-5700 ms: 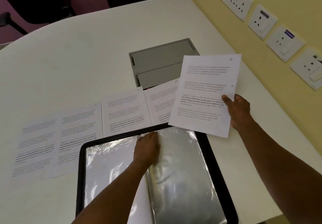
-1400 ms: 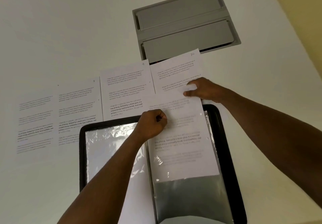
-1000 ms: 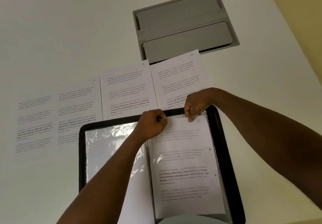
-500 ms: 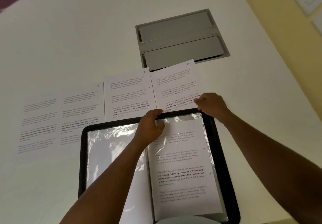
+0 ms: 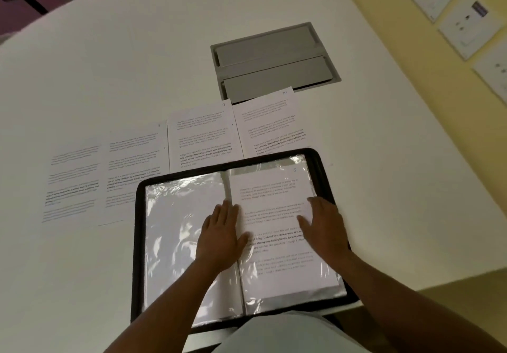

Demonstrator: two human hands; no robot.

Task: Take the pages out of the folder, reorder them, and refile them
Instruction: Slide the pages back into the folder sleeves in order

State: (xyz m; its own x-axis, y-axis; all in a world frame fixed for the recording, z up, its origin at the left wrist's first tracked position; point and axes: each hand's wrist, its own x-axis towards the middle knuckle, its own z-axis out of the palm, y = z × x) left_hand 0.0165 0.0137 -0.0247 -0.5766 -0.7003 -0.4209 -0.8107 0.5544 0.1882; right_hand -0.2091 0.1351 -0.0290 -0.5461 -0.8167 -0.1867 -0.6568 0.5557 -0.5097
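On the right-hand sleeve of the open folder [image 5: 321, 160], the page [image 5: 277, 210] that a moment ago was being fed in at the top now sits fully inside. Both the left hand [image 5: 220, 236] and the right hand [image 5: 323, 226] have let go and press flat, fingers straight and spread, smoothing the plastic. Four pages [image 5: 203, 135] wait on the desk [image 5: 109, 64] beyond; that sheet looks refiled.

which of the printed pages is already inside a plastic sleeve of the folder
The white printed page on the right side of the open black folder, under both flat hands. The four other printed sheets lie loose on the white table beyond the folder.
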